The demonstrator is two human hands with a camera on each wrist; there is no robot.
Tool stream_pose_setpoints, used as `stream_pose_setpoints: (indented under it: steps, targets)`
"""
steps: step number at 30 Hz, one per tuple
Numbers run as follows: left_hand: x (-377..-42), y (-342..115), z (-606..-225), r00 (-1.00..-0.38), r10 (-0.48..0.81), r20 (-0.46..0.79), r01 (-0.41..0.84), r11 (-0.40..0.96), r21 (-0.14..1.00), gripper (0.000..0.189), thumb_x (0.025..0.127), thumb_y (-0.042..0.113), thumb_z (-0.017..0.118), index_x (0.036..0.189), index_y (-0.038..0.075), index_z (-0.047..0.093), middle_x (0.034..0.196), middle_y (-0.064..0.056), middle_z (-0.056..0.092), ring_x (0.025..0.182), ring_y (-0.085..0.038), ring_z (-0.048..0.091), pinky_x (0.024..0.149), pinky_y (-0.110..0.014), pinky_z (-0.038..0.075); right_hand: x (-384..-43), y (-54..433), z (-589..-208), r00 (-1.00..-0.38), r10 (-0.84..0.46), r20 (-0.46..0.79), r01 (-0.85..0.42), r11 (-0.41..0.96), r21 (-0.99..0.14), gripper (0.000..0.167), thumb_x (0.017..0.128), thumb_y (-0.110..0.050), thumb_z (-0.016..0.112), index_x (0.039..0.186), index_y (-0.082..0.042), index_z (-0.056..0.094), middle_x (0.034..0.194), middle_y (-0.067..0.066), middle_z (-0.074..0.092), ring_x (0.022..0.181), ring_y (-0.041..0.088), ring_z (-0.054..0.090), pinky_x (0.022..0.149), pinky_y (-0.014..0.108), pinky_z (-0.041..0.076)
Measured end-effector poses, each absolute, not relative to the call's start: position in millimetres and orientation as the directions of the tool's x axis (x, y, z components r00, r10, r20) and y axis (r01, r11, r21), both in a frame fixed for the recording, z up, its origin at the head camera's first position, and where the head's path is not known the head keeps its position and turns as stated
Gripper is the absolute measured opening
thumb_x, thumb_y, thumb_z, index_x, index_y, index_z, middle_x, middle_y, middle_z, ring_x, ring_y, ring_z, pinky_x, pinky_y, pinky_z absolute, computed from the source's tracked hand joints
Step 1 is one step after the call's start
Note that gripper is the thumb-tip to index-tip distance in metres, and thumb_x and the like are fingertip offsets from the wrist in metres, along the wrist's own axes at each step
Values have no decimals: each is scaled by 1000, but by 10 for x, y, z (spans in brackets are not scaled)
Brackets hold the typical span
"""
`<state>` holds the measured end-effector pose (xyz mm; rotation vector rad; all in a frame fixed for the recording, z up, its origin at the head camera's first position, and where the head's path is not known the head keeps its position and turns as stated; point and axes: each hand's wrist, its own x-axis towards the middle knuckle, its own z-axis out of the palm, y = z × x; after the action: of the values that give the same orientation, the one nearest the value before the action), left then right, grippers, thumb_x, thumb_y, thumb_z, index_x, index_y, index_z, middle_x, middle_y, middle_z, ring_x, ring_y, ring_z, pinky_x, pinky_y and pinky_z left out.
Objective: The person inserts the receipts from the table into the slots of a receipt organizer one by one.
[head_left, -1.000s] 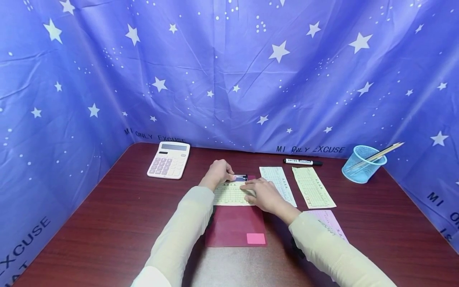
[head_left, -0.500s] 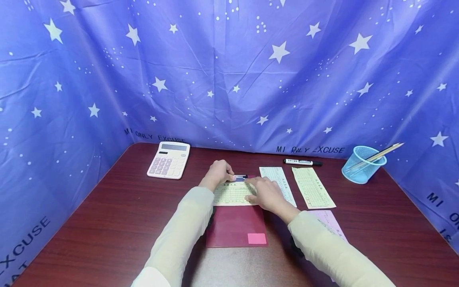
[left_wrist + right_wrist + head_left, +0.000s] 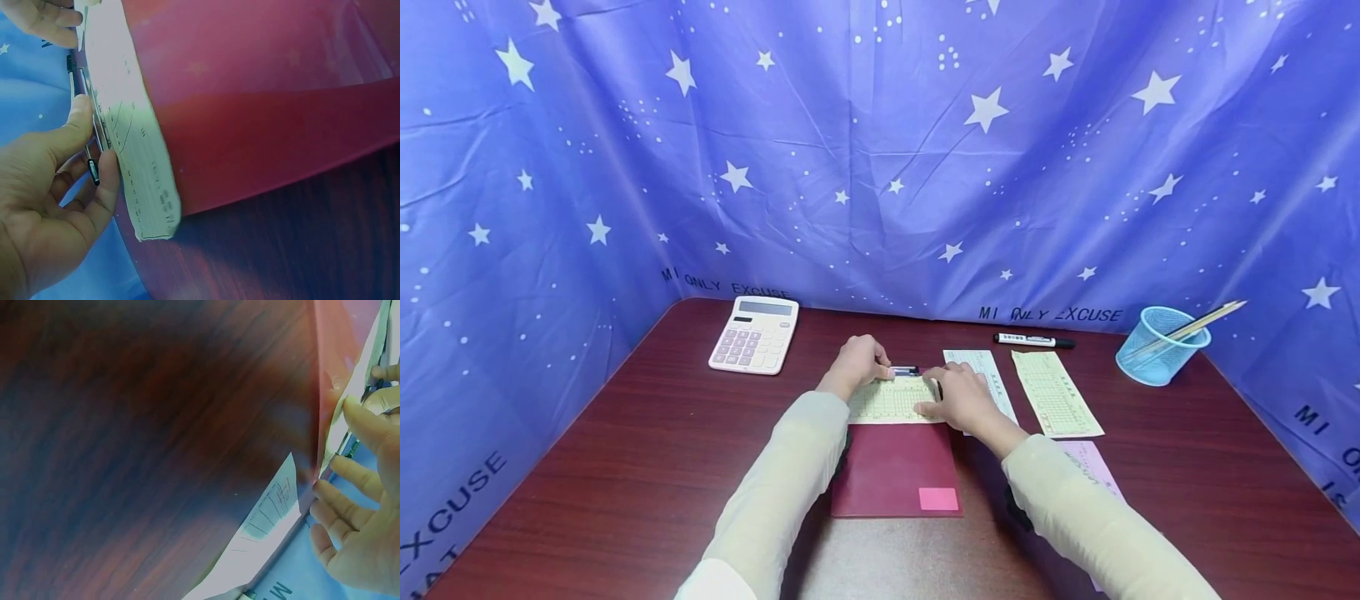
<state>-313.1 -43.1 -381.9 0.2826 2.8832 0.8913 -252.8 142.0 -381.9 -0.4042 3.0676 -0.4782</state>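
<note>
A dark red clipboard (image 3: 895,475) with a pink label lies in front of me in the head view. A pale yellow printed form (image 3: 891,402) covers its upper part. My left hand (image 3: 855,364) holds the metal clip (image 3: 904,372) at the top edge. In the left wrist view, the left thumb (image 3: 80,119) and fingers are bent around the clip's black-tipped wire (image 3: 94,170). My right hand (image 3: 964,398) rests at the form's right side, thumb and index finger spread apart. The right wrist view shows the right thumb (image 3: 362,419) touching the form.
To the right lie a bluish-white form (image 3: 996,385), a second yellow form (image 3: 1056,393) and a pink form (image 3: 1093,467), partly under the sleeve. Behind them are a marker (image 3: 1033,340) and a blue mesh pen cup (image 3: 1153,354) with pencils. A calculator (image 3: 754,335) sits back left.
The yellow form has slid slightly up toward the clip. My right fingers have shifted up and right, from the form's upper part to its right side. The left hand stays at the clip.
</note>
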Motion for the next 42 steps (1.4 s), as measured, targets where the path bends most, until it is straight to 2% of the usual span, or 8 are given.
stream_pose_setpoints:
  steps: [3, 7, 16, 23, 31, 37, 42]
  targets:
    - [-3131, -431, -3822, -976, 214, -39, 156, 816, 557, 12, 86, 17, 84, 92, 8, 81, 103, -8, 74, 114, -27, 61, 101, -37, 48, -2546, 1427, -3837, -966, -256, 39, -255, 915, -312, 50, 87, -34, 82, 127, -6, 70, 128, 19, 64, 122, 39, 54, 92, 55, 42]
    - [-3132, -426, -3832, -976, 218, -23, 170, 818, 549, 12, 85, 17, 84, 91, 8, 81, 101, -7, 75, 109, -26, 63, 98, -36, 49, -2578, 1430, -3853, -969, -246, 34, -244, 916, -317, 50, 87, -34, 82, 128, -7, 70, 130, 18, 64, 123, 39, 54, 92, 54, 42]
    - [-3155, -434, -3864, -973, 229, -21, 175, 800, 574, 9, 84, 15, 85, 89, 8, 81, 101, -8, 74, 119, -29, 59, 103, -39, 46, -2615, 1432, -3843, -969, -247, 30, -243, 914, -326, 50, 88, -35, 81, 128, -8, 71, 132, 19, 64, 127, 39, 53, 94, 56, 43]
    - [-3261, -444, -3949, -967, 256, -1, 212, 805, 555, 8, 83, 17, 87, 83, 12, 81, 95, -4, 74, 111, -29, 62, 97, -37, 50, -2633, 1434, -3839, -971, -238, 13, -230, 922, -313, 52, 88, -37, 80, 130, -8, 70, 135, 21, 62, 130, 39, 51, 95, 56, 42]
    - [-3137, -427, -3821, -973, 232, -14, 186, 812, 553, 10, 84, 16, 86, 89, 8, 81, 101, -7, 75, 113, -28, 63, 100, -37, 49, -2637, 1424, -3833, -975, -220, 27, -218, 932, -290, 52, 86, -37, 81, 128, -7, 71, 130, 21, 64, 124, 38, 55, 93, 56, 43]
    - [-3101, -414, -3815, -975, 223, -18, 177, 816, 550, 12, 85, 17, 84, 93, 8, 82, 103, -8, 75, 119, -30, 60, 102, -38, 48, -2618, 1423, -3831, -945, -299, 129, -325, 901, -288, 37, 84, -28, 84, 114, -8, 75, 121, 14, 69, 120, 36, 58, 91, 54, 45]
    - [-3088, -406, -3825, -975, 221, -22, 171, 813, 556, 12, 86, 16, 84, 93, 7, 81, 103, -8, 75, 117, -30, 61, 101, -39, 49, -2611, 1417, -3835, -937, -328, 117, -348, 894, -282, 29, 87, -26, 82, 111, -11, 78, 116, 10, 72, 112, 35, 62, 87, 53, 47]
